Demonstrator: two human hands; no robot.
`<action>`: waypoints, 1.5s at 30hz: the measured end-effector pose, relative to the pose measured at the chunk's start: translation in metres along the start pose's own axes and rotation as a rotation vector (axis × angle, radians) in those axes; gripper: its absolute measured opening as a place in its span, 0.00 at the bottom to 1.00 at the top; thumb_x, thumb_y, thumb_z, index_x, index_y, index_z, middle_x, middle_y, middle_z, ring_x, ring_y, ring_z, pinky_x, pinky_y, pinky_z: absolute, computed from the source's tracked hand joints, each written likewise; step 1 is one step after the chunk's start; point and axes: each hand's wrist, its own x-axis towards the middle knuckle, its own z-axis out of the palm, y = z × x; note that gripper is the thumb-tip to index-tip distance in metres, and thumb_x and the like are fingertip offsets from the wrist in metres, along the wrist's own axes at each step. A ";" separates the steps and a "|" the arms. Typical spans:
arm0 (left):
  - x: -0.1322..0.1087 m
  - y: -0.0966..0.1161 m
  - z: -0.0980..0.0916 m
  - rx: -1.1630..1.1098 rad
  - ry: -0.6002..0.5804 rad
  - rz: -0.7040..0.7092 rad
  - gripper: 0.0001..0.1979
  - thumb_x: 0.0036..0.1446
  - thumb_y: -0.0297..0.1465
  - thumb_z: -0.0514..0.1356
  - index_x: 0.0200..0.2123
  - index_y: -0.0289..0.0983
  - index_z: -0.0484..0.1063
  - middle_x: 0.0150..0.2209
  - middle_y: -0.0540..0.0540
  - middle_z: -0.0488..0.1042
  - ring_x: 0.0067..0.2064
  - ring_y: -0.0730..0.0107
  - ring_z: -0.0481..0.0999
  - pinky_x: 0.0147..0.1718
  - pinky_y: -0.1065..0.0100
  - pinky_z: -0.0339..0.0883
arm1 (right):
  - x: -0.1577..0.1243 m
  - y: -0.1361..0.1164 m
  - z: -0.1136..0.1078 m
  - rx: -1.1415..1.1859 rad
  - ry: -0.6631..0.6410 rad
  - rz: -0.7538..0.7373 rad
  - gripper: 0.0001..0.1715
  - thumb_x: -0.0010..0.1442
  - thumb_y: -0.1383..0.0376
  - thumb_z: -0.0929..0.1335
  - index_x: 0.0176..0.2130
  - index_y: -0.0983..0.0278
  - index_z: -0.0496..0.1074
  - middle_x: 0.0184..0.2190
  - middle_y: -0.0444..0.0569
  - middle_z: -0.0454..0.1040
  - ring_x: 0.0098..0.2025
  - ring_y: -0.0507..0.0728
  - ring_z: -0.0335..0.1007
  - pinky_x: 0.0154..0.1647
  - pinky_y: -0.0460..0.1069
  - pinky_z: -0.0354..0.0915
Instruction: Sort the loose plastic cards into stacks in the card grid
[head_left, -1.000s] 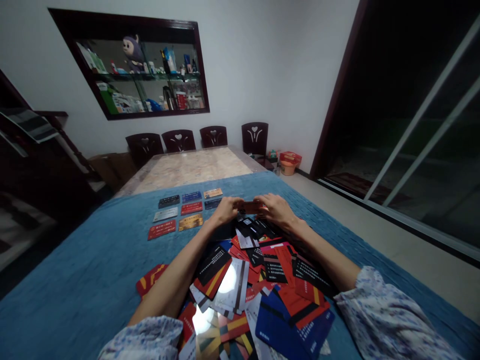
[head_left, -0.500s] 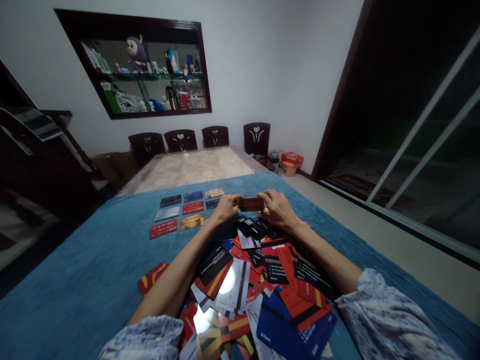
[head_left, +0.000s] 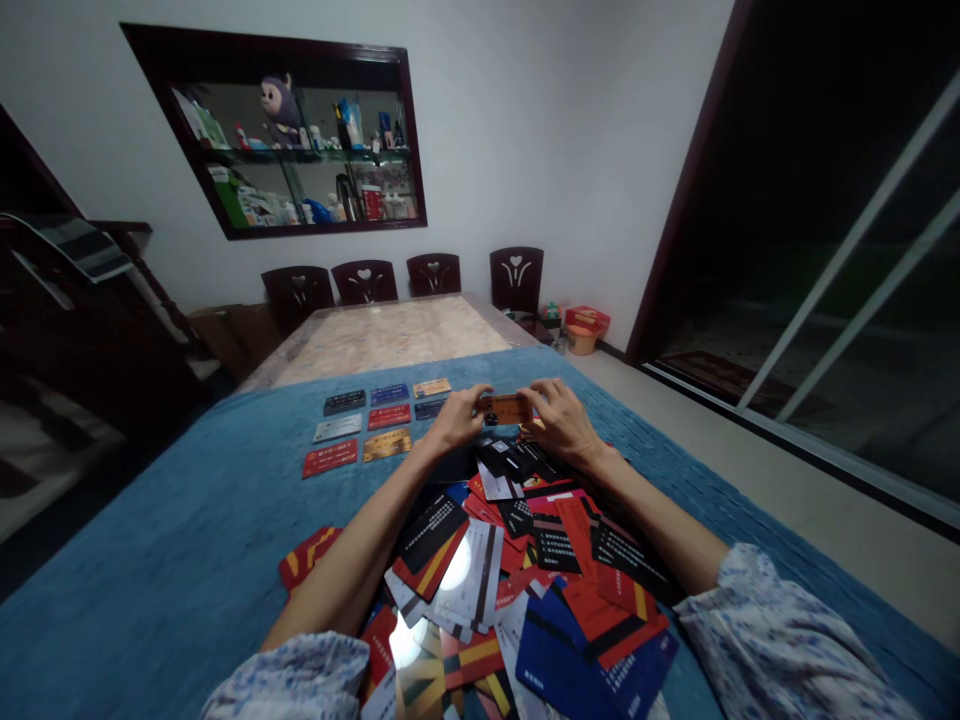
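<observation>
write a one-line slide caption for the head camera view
Left hand and right hand hold an orange card between them, near a loose pile of cards on a blue cloth.

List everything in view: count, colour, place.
Table: 1, beige top, centre.
Cloth: 1, blue, nearer table half.
Held card: 1 showing, orange-brown, above cloth.
Heaped cards: many, mixed colours, near edge.
Laid-out cards: 8 showing, mixed colours, left.
Patterned card: 1 showing, red-yellow, left of heap.
Chairs: 4, brown, beyond table.
Wall cabinet: 1, dark-framed, upper left.
Plush toy: 1, purple, in cabinet.
Containers: several, mixed, in cabinet.
Bucket: 1, orange, right of chairs.
Striped cloth: 1, grey-black, far left.
Sliding door: 1, dark, right.
Sleeves: 2, white-blue, near edge.
Left hand: 1, bare, held card's left end.
Right hand: 1, bare, held card's right end.
</observation>
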 end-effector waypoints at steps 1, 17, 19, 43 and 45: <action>0.000 0.000 -0.001 0.005 -0.006 0.014 0.23 0.51 0.20 0.57 0.52 0.33 0.71 0.39 0.43 0.80 0.40 0.65 0.78 0.45 0.65 0.70 | 0.000 0.001 0.000 0.005 -0.001 -0.001 0.24 0.60 0.66 0.68 0.55 0.66 0.69 0.50 0.61 0.69 0.51 0.66 0.59 0.46 0.55 0.60; 0.002 0.024 -0.030 0.504 -0.222 0.159 0.17 0.50 0.25 0.62 0.45 0.35 0.68 0.48 0.39 0.68 0.49 0.54 0.68 0.47 0.58 0.65 | 0.010 0.006 -0.008 0.119 -0.082 -0.048 0.26 0.60 0.59 0.69 0.56 0.64 0.70 0.50 0.58 0.70 0.50 0.65 0.59 0.47 0.56 0.62; 0.003 0.026 -0.032 0.545 -0.243 0.156 0.16 0.51 0.25 0.61 0.45 0.35 0.68 0.47 0.39 0.68 0.49 0.53 0.68 0.46 0.58 0.65 | 0.015 0.009 -0.010 0.129 -0.108 -0.058 0.25 0.60 0.58 0.69 0.55 0.64 0.70 0.49 0.58 0.70 0.49 0.65 0.59 0.47 0.56 0.62; 0.016 -0.018 -0.065 0.447 -0.306 -0.023 0.10 0.53 0.31 0.63 0.40 0.37 0.72 0.47 0.41 0.69 0.50 0.55 0.69 0.47 0.61 0.65 | 0.092 0.016 0.020 0.342 -0.293 -0.214 0.09 0.57 0.61 0.73 0.37 0.63 0.73 0.43 0.53 0.68 0.47 0.61 0.61 0.49 0.55 0.61; 0.017 -0.022 -0.068 0.492 -0.315 -0.016 0.11 0.53 0.32 0.61 0.40 0.36 0.72 0.46 0.40 0.69 0.50 0.55 0.69 0.47 0.61 0.65 | 0.099 0.012 0.024 0.360 -0.310 -0.212 0.08 0.56 0.64 0.73 0.37 0.63 0.73 0.44 0.53 0.67 0.48 0.61 0.62 0.50 0.54 0.61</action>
